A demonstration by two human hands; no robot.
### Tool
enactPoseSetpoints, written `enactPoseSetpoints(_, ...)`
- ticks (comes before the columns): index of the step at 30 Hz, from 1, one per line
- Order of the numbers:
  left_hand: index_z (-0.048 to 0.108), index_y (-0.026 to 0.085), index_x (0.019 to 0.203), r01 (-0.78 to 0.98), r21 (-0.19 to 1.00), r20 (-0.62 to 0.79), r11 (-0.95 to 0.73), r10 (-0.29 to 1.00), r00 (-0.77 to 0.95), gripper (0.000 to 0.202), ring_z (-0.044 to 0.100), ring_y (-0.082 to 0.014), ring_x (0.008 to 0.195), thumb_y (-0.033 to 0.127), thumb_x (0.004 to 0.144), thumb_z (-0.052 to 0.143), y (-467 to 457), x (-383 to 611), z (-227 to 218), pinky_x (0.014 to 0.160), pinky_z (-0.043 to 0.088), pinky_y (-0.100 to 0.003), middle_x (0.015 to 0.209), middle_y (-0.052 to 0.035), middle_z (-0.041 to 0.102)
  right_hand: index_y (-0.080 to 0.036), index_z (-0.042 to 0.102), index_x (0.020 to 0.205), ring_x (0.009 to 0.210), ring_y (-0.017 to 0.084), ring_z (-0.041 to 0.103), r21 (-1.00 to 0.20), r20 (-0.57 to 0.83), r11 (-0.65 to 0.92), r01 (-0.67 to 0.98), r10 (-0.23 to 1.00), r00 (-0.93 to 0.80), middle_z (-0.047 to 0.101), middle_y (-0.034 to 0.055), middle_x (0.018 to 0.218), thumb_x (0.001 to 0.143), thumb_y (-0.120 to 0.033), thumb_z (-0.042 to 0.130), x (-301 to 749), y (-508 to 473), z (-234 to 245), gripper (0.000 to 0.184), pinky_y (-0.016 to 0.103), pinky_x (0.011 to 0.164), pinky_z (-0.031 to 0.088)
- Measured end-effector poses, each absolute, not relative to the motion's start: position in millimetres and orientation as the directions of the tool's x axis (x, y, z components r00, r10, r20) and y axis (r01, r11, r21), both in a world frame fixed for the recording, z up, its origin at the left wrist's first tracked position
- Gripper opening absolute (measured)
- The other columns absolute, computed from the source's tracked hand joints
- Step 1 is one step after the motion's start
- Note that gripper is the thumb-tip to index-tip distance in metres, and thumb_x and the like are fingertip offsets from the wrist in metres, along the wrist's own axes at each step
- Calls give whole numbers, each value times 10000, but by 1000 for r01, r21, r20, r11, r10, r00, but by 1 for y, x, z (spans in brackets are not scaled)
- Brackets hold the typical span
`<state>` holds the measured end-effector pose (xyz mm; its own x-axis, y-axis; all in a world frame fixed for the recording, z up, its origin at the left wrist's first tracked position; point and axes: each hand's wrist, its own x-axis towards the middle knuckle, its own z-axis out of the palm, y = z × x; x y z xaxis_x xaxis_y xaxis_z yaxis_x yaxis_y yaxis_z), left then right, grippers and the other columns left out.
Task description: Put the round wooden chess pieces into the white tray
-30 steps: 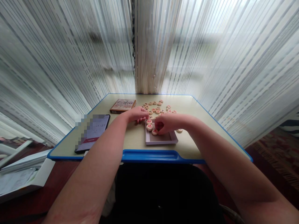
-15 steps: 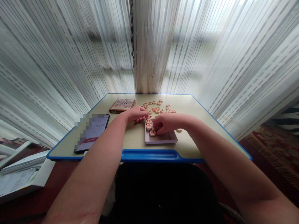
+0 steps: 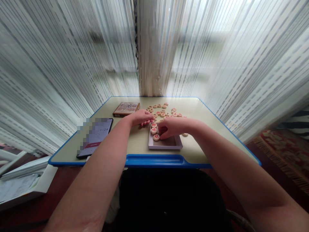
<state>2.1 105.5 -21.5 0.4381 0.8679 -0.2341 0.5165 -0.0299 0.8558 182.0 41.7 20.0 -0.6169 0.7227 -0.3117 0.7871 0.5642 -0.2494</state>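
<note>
A shallow, pale lilac box [image 3: 177,146] sits near the front of the table. Inside, along its left wall, a column of round wooden Chinese chess pieces [image 3: 154,130] with red characters lies face up. My right hand [image 3: 170,126] reaches in from the right, fingers curled down, fingertips against the nearest Chinese chess piece [image 3: 156,137]. By the box's far left corner is my left hand [image 3: 144,117], its fingers bent and pressed together; what lies between them is hidden. Beyond both hands, several loose Chinese chess pieces [image 3: 163,114] with red or dark characters are scattered.
A closed printed box [image 3: 126,109] lies at the back left. Nearer on the left is a tablet or phone [image 3: 98,137] with a lit screen, partly blurred out. The table [image 3: 205,111] has a blue rim and a blue front trough [image 3: 154,160]. Sheer striped curtains [image 3: 205,48] hang behind.
The lilac box has shifted slightly left, and the nearest piece in it has moved a little left with my right fingertips. My left hand has barely moved.
</note>
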Motion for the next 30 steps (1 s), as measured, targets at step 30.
enactPoseSetpoints(30, 630, 153, 617, 604, 787, -222, -127, 855, 469, 85, 465, -88, 451, 237, 603, 632, 105, -4, -18, 424, 363, -195, 487, 28, 513, -188, 663, 730, 547, 114, 475, -232, -287, 542, 808, 756, -589, 610, 7, 641, 709, -520, 601, 174, 32, 24, 338, 259, 515, 280)
